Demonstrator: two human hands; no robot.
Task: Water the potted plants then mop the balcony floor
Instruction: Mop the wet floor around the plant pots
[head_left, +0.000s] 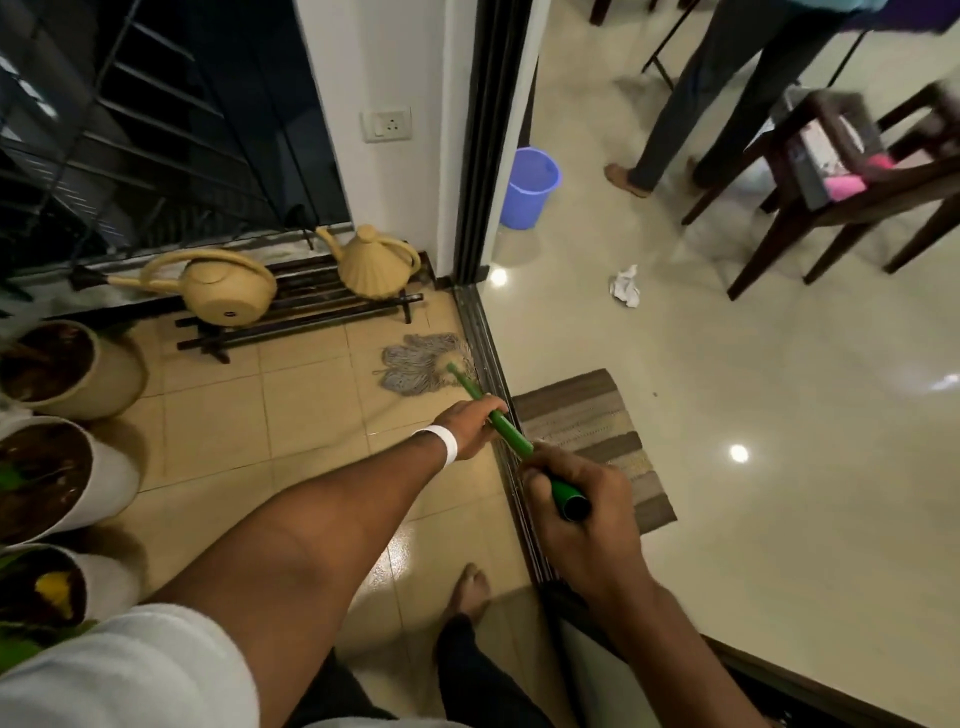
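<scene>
I hold a mop by its green handle with both hands. My left hand grips the shaft lower down; my right hand is closed around the top end. The grey string mop head lies flat on the beige balcony tiles, close to the sliding door track. Three potted plants stand along the left edge: a beige pot and two white pots. Two tan watering cans rest on a low dark rack.
A black railing closes the balcony's far side. Indoors lie a striped doormat, a blue bucket, crumpled paper and dark wooden chairs. Another person's legs stand near the chairs. My bare foot is on the tiles.
</scene>
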